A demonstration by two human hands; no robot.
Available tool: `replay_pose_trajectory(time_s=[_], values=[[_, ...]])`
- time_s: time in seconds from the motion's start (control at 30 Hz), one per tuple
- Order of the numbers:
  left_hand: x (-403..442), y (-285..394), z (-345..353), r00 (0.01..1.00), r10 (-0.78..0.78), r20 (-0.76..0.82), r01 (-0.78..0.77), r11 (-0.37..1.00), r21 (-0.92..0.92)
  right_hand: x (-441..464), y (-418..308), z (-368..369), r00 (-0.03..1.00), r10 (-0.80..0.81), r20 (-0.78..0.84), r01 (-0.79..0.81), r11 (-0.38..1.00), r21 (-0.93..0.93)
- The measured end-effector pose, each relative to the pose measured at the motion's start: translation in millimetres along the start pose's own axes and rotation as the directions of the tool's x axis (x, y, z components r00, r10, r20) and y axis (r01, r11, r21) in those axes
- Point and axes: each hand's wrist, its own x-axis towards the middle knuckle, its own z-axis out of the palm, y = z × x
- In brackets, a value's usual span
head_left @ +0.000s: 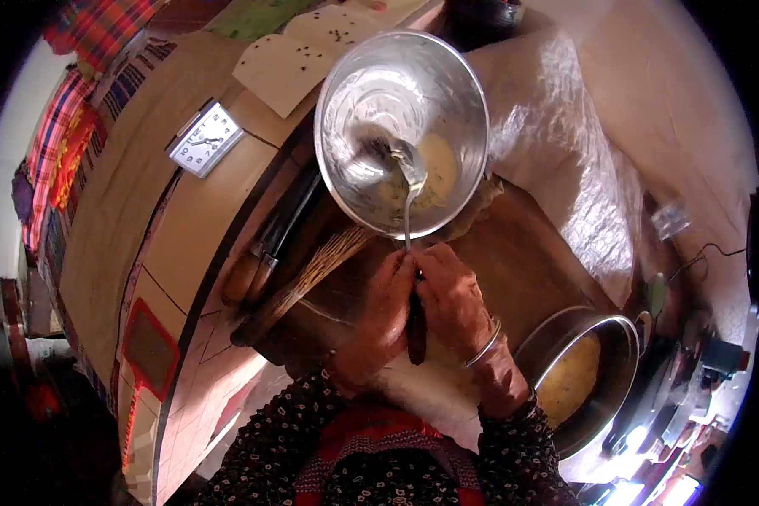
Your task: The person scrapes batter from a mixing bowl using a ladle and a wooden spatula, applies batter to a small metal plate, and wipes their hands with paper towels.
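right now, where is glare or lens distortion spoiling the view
Head view: fisheye bend, bowing the tiled surface, with black corners; glare on the clear plastic sheet and inside the steel bowl; blown-out bright spots lower right; deep shadow lower left

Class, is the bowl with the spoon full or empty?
Nearly empty: the bowl shows mostly bare metal around a small yellowish pool.

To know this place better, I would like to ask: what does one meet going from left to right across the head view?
Orange-red cloth, white-faced clock, shiny metal bowl, metal pot with yellowish contents.
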Motion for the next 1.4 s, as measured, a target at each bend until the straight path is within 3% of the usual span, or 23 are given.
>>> replay_pose_trajectory(time_s=[0.07, 0.17, 0.2, 0.27, 0.3, 0.4, 0.67, 0.77, 0.83, 0.87, 0.93, 0.97, 1.0, 1.1, 1.23, 1.4], values=[[0, 5, 0, 0.993, -0.093, -0.074, 0.105, 0.98, 0.17, 3, 7, -3, 0.999, -0.048, -0.015, 0.047, 0.999, -0.017], [-2, 19, 14, 0.985, -0.101, -0.141, 0.126, 0.975, 0.183, 18, 42, -6, 0.962, -0.109, -0.251, 0.079, 0.989, -0.126], [-3, 23, 15, 0.986, -0.098, -0.138, 0.123, 0.975, 0.184, 27, 50, -6, 0.961, -0.112, -0.253, 0.082, 0.988, -0.128], [-7, 31, 12, 0.992, -0.127, -0.017, 0.128, 0.978, 0.163, 41, 60, -7, 0.927, -0.141, -0.347, 0.027, 0.949, -0.314], [-8, 34, 12, 0.992, -0.123, -0.014, 0.123, 0.979, 0.165, 47, 64, -7, 0.934, -0.065, -0.352, -0.038, 0.96, -0.279], [-9, 40, 14, 0.996, -0.083, 0.018, 0.08, 0.992, 0.1, 64, 74, -3, 0.905, -0.054, -0.423, -0.073, 0.958, -0.278], [-1, 40, 8, 0.997, -0.045, 0.069, 0.038, 0.994, 0.099, 71, 76, 8, 0.91, 0.025, -0.413, -0.081, 0.989, -0.12], [3, 42, 5, 0.995, -0.067, 0.078, 0.059, 0.993, 0.098, 72, 65, 13, 0.899, -0.015, -0.438, -0.055, 0.988, -0.147], [10, 40, 2, 0.996, -0.049, 0.07, 0.044, 0.997, 0.068, 70, 51, 15, 0.917, -0.057, -0.396, -0.113, 0.912, -0.393], [12, 39, 1, 0.997, -0.032, 0.063, 0.03, 0.999, 0.039, 67, 50, 13, 0.916, -0.056, -0.396, -0.115, 0.912, -0.393], [12, 43, 1, 0.997, -0.03, 0.066, 0.026, 0.998, 0.065, 61, 48, 8, 0.986, -0.052, -0.156, -0.027, 0.886, -0.463], [12, 44, 1, 0.997, -0.027, 0.07, 0.021, 0.996, 0.091, 60, 49, 5, 0.99, -0.066, -0.122, 0.004, 0.893, -0.451], [14, 44, 1, 0.997, -0.028, 0.073, 0.021, 0.996, 0.091, 62, 50, 1, 0.99, -0.066, -0.124, 0.003, 0.892, -0.453], [13, 42, 2, 0.998, -0.034, 0.057, 0.028, 0.995, 0.098, 70, 55, -2, 0.942, -0.062, -0.33, -0.02, 0.97, -0.241], [12, 41, 5, 0.998, -0.038, 0.048, 0.03, 0.986, 0.162, 81, 62, 11, 0.923, -0.039, -0.384, -0.071, 0.961, -0.268], [15, 36, 0, 0.998, -0.043, 0.037, 0.037, 0.987, 0.155, 78, 53, 20, 0.94, 0.013, -0.34, -0.115, 0.952, -0.282]])
